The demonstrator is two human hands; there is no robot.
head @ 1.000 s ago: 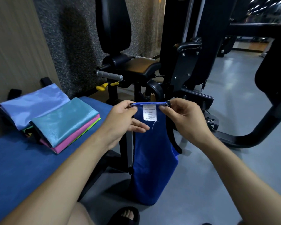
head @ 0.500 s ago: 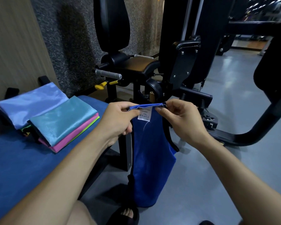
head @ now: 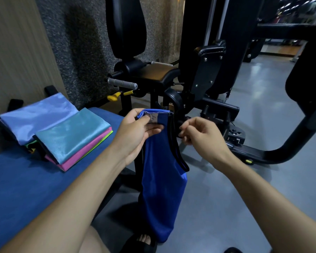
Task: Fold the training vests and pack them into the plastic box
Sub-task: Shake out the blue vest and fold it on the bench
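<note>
One blue vest (head: 162, 189) hangs off the end of the blue bench (head: 22, 189), above the grey floor (head: 244, 207). The left hand (head: 135, 132) pinches its top edge, thumb over the fabric. The right hand (head: 201, 132) sits just beside the vest's black-trimmed edge with fingers curled; whether it holds the trim cannot be told. Folded vests (head: 69, 136) lie stacked on the bench. A black gym machine (head: 208, 73) stands behind.
</note>
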